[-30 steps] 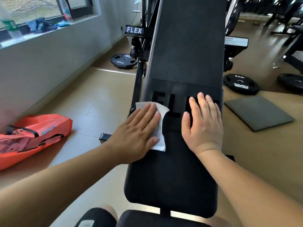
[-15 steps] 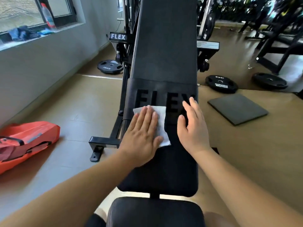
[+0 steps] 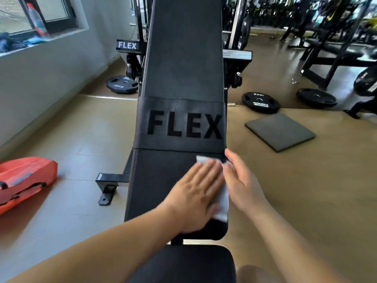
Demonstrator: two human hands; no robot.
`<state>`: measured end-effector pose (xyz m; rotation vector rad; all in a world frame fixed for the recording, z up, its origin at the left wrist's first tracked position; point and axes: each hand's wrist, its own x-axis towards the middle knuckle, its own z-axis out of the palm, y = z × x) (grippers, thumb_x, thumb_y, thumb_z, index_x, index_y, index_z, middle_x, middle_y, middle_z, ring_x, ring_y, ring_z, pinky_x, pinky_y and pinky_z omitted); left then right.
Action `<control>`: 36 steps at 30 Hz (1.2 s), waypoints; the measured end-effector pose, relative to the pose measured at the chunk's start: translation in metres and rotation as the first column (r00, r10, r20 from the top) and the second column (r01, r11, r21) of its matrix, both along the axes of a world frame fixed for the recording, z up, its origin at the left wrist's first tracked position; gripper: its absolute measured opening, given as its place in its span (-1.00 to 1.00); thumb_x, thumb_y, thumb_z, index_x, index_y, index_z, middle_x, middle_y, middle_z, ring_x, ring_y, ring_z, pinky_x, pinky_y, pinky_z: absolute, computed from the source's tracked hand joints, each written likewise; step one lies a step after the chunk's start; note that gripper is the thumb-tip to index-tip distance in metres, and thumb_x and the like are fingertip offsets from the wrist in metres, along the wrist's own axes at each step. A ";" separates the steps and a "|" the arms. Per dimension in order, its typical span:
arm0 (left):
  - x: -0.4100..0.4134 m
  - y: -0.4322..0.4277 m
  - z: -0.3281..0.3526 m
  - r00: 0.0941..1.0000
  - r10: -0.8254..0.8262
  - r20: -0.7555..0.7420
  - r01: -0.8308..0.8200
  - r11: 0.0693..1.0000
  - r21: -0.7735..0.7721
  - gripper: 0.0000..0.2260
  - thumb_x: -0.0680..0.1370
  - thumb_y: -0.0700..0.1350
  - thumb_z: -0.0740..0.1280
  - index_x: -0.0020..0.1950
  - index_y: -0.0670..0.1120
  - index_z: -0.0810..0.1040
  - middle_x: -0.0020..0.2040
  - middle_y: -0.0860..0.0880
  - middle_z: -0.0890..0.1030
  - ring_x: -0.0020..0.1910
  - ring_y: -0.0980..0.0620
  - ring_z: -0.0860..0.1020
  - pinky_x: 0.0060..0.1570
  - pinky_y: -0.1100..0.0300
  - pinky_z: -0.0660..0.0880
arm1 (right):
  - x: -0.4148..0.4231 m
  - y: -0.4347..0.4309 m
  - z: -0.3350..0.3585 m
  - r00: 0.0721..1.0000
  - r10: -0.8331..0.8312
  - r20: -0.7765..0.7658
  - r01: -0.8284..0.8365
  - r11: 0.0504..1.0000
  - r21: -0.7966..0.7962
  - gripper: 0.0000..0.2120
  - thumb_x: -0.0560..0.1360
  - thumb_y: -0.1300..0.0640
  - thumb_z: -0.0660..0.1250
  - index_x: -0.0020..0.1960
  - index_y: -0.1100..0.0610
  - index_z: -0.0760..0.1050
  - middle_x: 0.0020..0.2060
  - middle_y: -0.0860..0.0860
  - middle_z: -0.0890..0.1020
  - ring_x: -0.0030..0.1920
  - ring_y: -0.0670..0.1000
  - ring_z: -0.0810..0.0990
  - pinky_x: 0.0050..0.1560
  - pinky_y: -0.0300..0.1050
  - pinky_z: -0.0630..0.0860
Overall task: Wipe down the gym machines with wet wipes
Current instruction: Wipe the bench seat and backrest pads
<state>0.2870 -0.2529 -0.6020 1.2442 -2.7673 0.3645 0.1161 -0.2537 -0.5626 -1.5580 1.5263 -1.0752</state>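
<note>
Now the wet wipe (image 3: 221,193) is pressed flat under the left hand (image 3: 195,193) at the right edge of the bench pad (image 3: 163,180), having been swept across from the left side below the FLEX lettering (image 3: 184,125). Left fingers lie extended and together. The right hand (image 3: 242,182), fingers loosely apart, seems shifted off to the pad's rim, though blur obscures contact. That strip is probably covered; the upper backrest (image 3: 183,48) remains.
</note>
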 end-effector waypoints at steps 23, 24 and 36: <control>0.118 0.028 -0.017 0.947 0.294 -0.131 -0.305 0.949 -0.078 -0.36 0.72 0.20 -0.09 0.67 -0.19 0.01 0.68 -0.21 -0.04 0.67 -0.16 -0.08 0.56 -0.18 0.02 | 0.022 0.013 0.003 0.932 0.024 -0.361 -0.103 0.974 -0.201 -0.60 0.72 0.12 0.16 0.54 0.06 0.40 0.56 -0.14 0.31 0.62 -0.19 0.10 0.56 -0.29 0.06; 0.122 0.036 -0.021 0.972 0.219 -0.080 -0.225 0.971 -0.075 -0.36 0.72 0.20 -0.06 0.67 -0.19 0.03 0.68 -0.20 -0.02 0.67 -0.17 -0.05 0.55 -0.18 0.05 | 0.029 0.008 0.003 0.907 0.034 -0.420 -0.146 0.961 -0.236 -0.60 0.72 0.11 0.15 0.54 0.07 0.40 0.57 -0.12 0.31 0.63 -0.17 0.08 0.57 -0.25 0.07; 0.133 0.040 -0.029 0.993 0.118 -0.004 -0.118 0.989 -0.088 -0.36 0.73 0.19 -0.04 0.68 -0.18 -0.02 0.68 -0.18 -0.03 0.67 -0.12 -0.10 0.61 -0.11 -0.02 | 0.063 -0.010 -0.029 0.829 -0.056 -0.557 -0.201 0.899 -0.389 -0.64 0.67 0.12 0.25 0.43 0.16 0.53 0.51 0.04 0.45 0.58 0.01 0.30 0.57 0.08 0.28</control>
